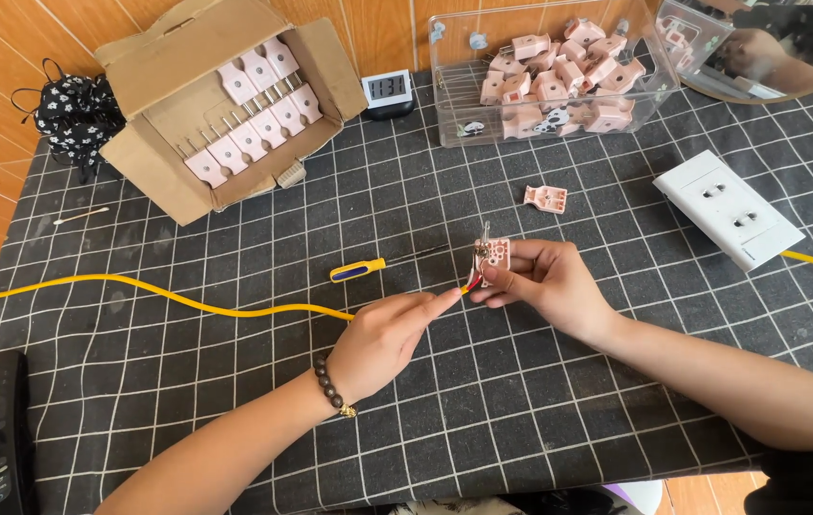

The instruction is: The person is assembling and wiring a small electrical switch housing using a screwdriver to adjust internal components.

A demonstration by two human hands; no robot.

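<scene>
While pinching, hands (387,339) on plug (494,256).

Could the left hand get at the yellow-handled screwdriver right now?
Probably not at once: the left hand is pinching the yellow cable end at the plug half. The path to the screwdriver looks free once it lets go.

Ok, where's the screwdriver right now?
In the head view the screwdriver lies on the checked cloth at centre, just above the yellow cable, left of both hands, untouched.
</scene>
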